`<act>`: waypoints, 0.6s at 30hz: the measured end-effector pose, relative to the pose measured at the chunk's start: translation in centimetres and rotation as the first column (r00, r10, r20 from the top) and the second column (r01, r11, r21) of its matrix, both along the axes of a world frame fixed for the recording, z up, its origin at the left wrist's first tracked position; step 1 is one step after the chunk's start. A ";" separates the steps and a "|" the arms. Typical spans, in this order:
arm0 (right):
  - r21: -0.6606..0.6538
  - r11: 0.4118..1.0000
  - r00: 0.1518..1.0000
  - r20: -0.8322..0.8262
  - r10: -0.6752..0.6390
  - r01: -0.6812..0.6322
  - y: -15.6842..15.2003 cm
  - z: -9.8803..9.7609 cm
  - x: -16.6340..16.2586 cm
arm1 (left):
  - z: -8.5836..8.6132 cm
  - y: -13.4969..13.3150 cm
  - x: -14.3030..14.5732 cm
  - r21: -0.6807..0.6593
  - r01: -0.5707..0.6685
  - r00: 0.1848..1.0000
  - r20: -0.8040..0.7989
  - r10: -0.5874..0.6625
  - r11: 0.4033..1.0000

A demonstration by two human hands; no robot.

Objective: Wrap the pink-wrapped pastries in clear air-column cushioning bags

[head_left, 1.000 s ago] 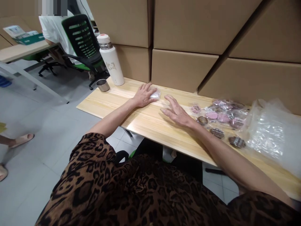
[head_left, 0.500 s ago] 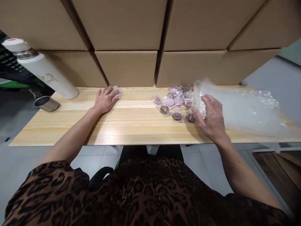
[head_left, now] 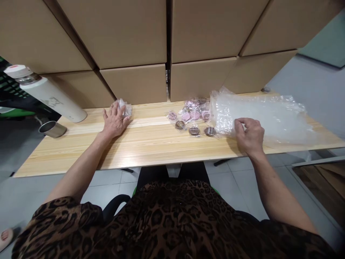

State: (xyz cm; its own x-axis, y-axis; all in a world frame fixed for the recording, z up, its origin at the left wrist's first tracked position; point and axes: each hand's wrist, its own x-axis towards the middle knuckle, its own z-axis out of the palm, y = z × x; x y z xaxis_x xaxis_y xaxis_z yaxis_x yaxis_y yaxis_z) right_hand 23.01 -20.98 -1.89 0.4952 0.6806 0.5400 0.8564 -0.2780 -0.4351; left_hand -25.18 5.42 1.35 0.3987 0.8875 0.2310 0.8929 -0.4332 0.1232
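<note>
My left hand (head_left: pixel 114 121) lies flat on the wooden table (head_left: pixel 151 144), fingers spread, its fingertips touching a small crumpled clear wrapper (head_left: pixel 124 108) near the boxes. My right hand (head_left: pixel 250 136) is curled on the edge of a large clear plastic bag (head_left: pixel 269 117) lying on the table's right side. Just left of that bag sits a cluster of small pink and brown round pieces in clear wrappers (head_left: pixel 192 118).
Stacked cardboard boxes (head_left: pixel 167 46) wall off the back of the table. A white flask (head_left: pixel 45 93) and a small metal cup (head_left: pixel 52 128) stand at the far left. Grey tiled floor lies below the table's front edge.
My right hand went from the table's middle to the plastic bag and closed on its edge. My left hand stayed on the small wrapper. The view swung right.
</note>
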 end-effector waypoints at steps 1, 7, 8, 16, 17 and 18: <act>0.000 1.000 1.000 0.001 0.006 -0.006 0.0 0.0 0.0 | 0.0 -0.2 0.1 0.030 0.001 1.000 0.009 -0.001 1.000; -0.033 0.998 0.998 0.035 0.058 -0.057 0.1 -0.3 -0.3 | -0.8 0.3 0.7 0.060 0.049 0.999 0.014 -0.050 0.997; -0.028 0.998 0.998 0.028 0.051 -0.051 0.2 -0.2 -0.3 | -1.0 0.7 0.7 0.033 0.070 0.998 0.008 -0.070 0.997; 0.046 0.998 0.999 -0.023 -0.034 0.035 -0.3 -1.5 1.7 | -1.5 2.4 0.4 -0.035 0.179 0.983 0.042 -0.177 0.983; 0.057 0.997 0.999 -0.027 -0.041 0.043 -0.2 -1.9 2.0 | -1.5 2.5 0.4 -0.024 0.191 0.980 0.052 -0.190 0.981; 0.063 0.997 0.999 -0.032 -0.039 0.041 -0.2 -2.2 2.2 | -1.6 2.7 0.3 -0.011 0.192 0.980 0.058 -0.191 0.981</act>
